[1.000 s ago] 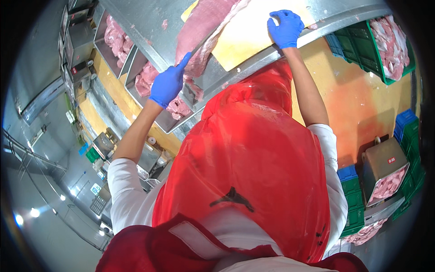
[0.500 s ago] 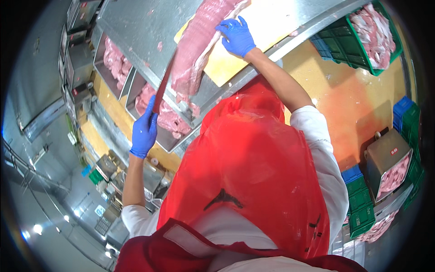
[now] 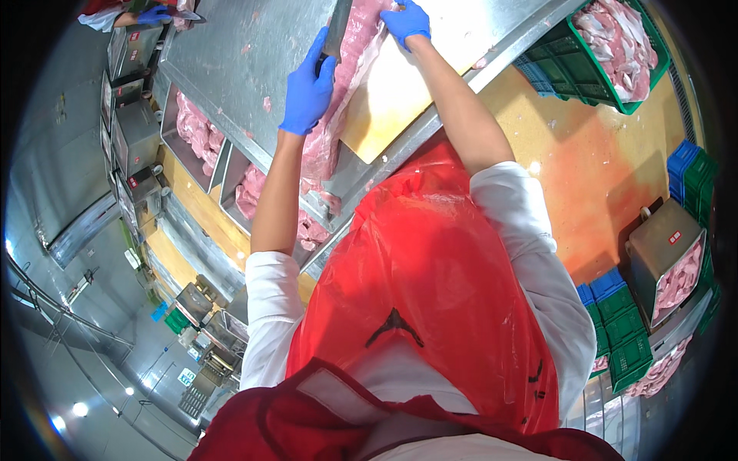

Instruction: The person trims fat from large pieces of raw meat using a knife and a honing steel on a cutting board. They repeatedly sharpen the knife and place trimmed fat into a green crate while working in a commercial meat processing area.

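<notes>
A long pink pork loin (image 3: 324,147) lies on the steel table, its right side along a pale yellow cutting board (image 3: 378,132). My left hand (image 3: 307,94), in a blue glove, is closed around the handle of a knife (image 3: 337,32). Its dark blade points away from me over the left side of the meat, and the tip runs out of the picture. My right hand (image 3: 406,24), also gloved in blue, has its bent fingers at the loin's right edge near the far end. The top of the picture cuts off part of these fingers.
Steel bins of meat pieces (image 3: 201,132) stand at the left side of the steel table (image 3: 231,54). A green crate (image 3: 615,98) of trimmings is at the right. Farther right are stacked crates (image 3: 624,338) and a steel bin (image 3: 653,246). A co-worker's gloved hand (image 3: 154,14) shows top left.
My left hand has swung up and right with the knife, from beside the loin's near end to its far part. My right hand has moved farther away along the loin's edge.
</notes>
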A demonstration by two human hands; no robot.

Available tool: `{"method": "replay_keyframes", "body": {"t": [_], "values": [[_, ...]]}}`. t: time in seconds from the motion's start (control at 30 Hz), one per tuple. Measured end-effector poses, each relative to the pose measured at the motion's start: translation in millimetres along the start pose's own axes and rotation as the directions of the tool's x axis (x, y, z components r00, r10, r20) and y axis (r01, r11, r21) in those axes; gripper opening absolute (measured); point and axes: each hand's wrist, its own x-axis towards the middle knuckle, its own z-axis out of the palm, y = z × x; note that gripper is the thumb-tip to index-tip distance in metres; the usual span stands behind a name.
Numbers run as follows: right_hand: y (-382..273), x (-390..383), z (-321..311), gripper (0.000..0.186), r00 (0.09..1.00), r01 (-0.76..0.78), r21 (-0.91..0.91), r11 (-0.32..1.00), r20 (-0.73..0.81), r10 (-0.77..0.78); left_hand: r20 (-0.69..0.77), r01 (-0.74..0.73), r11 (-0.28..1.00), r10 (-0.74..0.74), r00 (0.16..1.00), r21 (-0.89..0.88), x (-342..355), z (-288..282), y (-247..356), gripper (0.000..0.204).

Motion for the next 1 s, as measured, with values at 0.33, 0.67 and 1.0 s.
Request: {"method": "replay_keyframes", "body": {"t": [0.33,0.67,1.0], "values": [[14,2,-19,0.029,0.995,-0.023,-0.026,0.999,0.100,0.025,0.117,-0.062,0.960,0.031,0.993,0.275,45,27,-15,0.055],[57,3,6,0.031,0.986,-0.052,0.406,0.912,-0.122,0.110,0.371,-0.244,0.788,0.023,0.929,0.564,50,37,9,0.061],[58,-7,13,0.034,0.963,-0.079,0.359,0.930,-0.215,0.164,0.435,-0.329,0.699,0.030,0.900,0.634,43,13,9,0.065]]}}
